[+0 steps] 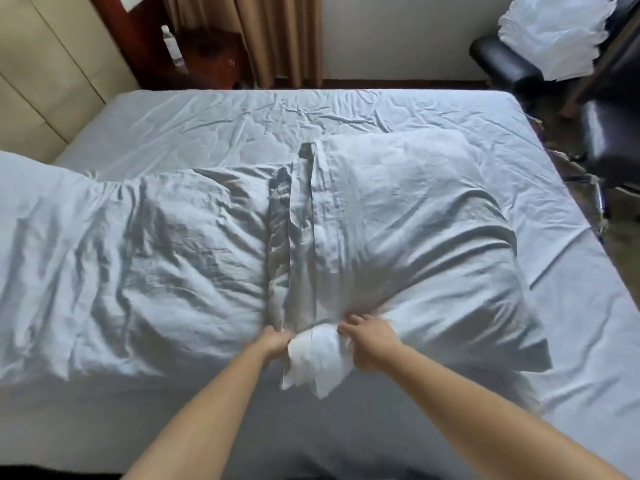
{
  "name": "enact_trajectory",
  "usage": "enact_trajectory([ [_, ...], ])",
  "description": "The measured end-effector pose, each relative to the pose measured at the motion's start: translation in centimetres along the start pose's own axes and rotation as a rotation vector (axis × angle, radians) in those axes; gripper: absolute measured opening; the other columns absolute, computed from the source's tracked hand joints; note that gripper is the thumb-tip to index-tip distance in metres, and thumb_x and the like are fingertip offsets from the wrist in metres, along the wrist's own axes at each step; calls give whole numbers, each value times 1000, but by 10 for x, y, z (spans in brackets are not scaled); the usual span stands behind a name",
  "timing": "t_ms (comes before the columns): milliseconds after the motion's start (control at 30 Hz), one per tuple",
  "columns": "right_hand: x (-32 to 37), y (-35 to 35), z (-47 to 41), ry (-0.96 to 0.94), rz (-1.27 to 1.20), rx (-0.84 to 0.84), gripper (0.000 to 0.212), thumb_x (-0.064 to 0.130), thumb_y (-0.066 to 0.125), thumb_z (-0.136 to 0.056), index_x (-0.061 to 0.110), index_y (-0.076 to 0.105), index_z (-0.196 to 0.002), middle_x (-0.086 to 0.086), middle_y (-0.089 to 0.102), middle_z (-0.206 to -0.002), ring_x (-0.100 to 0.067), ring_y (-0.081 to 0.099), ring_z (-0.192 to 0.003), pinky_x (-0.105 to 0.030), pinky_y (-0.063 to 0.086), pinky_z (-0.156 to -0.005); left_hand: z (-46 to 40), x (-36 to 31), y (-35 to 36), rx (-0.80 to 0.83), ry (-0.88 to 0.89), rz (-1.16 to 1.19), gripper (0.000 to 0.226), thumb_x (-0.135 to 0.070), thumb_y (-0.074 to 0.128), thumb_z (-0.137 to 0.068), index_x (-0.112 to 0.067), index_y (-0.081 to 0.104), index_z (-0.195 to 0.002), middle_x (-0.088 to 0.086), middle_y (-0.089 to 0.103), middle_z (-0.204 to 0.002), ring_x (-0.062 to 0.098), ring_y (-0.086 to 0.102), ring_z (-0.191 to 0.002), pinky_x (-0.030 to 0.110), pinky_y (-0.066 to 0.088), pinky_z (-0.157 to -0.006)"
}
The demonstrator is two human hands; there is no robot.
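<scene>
Your left hand (275,342) is closed on the open hem of the case (398,237), fingers curled round the cloth at its near end. Your right hand (370,344) sits just beside it, fingers bent over the white corner of the pillow (318,362) and gripping it; the frame is a bit blurred there. That corner sticks out of the case's mouth toward you, between your two hands. The rest of the pillow is inside the case, which lies across the middle-right of the bed (242,123), opening facing left.

A second pillow (173,244) lies to the left, its end touching the case's hem. The sheet is wrinkled. A black chair (502,60) stands beyond the bed's far right corner with a pile of white linen (554,32) on it. A bottle (172,46) stands on a dark stand far left, next to a tan curtain (277,36).
</scene>
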State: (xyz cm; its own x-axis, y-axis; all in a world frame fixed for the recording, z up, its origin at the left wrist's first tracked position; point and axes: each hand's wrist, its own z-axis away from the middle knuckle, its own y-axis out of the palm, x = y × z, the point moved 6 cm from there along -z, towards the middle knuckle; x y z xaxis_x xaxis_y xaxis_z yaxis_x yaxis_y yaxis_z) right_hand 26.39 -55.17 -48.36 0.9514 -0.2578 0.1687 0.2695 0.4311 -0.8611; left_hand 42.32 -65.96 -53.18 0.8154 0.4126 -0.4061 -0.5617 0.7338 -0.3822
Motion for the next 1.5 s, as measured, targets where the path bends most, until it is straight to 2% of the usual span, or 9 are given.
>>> enact_trajectory([
  [100, 11, -5, -7, -28, -89, -60, 60, 20, 55, -79, 29, 43, -137, 2, 45, -137, -21, 38, -132, -32, 27, -109, 12, -9, -3, -14, 40, 73, 58, -36, 55, -90, -13, 35, -140, 7, 46, -137, 25, 50, -110, 32, 40, -86],
  [200, 10, -21, -5, -6, -150, -69, 66, 22, 54, -79, 32, 38, -142, 5, 39, -145, -16, 28, -139, -32, 19, -114, 17, -26, -11, -125, 153, -26, 58, -36, 51, -90, -11, 38, -141, 11, 48, -139, 29, 49, -123, 31, 42, -97],
  [300, 11, -26, -1, 35, -228, -6, 64, 30, 52, -84, 33, 34, -146, 8, 34, -151, -13, 24, -142, -32, 15, -116, 19, -29, -20, -176, 203, -155, 55, -40, 45, -91, -15, 39, -140, 13, 49, -138, 31, 49, -124, 37, 41, -103],
  [400, 15, -35, 4, 95, -337, -62, 54, 38, 44, -93, 29, 34, -146, 6, 32, -154, -13, 24, -143, -32, 17, -117, 25, -33, -29, -182, 272, -285, 57, -40, 38, -93, -20, 30, -146, 10, 43, -144, 31, 44, -129, 39, 38, -106],
  [533, 27, -50, 9, 104, -200, -140, 61, 49, 40, -96, 27, 25, -150, 0, 20, -158, -16, 15, -146, -34, 16, -118, 41, -46, -42, -218, 389, -345, 52, -31, 38, -91, -20, 37, -142, 10, 44, -142, 31, 46, -126, 39, 40, -103],
  [700, 43, -90, 8, 19, -152, -204, 64, 52, 41, -95, 24, 24, -151, -1, 19, -158, -19, 14, -146, -36, 15, -118, 79, -64, -67, -386, 547, -521, 45, -28, 38, -94, -19, 45, -137, 7, 44, -143, 28, 40, -130, 40, 37, -105],
  [867, 68, -114, 3, -97, -146, -214, 66, 50, 47, -93, 22, 26, -149, 1, 26, -156, -20, 21, -144, -36, 20, -116, 114, -50, -104, -521, 491, -638, 45, -24, 38, -96, -21, 42, -140, 2, 40, -146, 24, 34, -134, 37, 36, -106],
  [1133, 153, -148, -15, -298, -78, -237, 67, 50, 49, -93, 18, 28, -149, -3, 35, -150, -25, 33, -138, -38, 33, -111, 151, -5, -179, -661, 378, -567, 46, -25, 38, -97, -21, 39, -142, 0, 37, -148, 23, 31, -136, 39, 35, -107],
  [1500, 306, -169, -74, -434, 16, -230, 69, 50, 49, -93, 20, 24, -150, -1, 29, -154, -22, 27, -142, -36, 30, -112, 136, 69, -331, -755, 283, -518, 48, -27, 37, -97, -21, 35, -144, 0, 34, -150, 23, 29, -137, 37, 36, -105],
])
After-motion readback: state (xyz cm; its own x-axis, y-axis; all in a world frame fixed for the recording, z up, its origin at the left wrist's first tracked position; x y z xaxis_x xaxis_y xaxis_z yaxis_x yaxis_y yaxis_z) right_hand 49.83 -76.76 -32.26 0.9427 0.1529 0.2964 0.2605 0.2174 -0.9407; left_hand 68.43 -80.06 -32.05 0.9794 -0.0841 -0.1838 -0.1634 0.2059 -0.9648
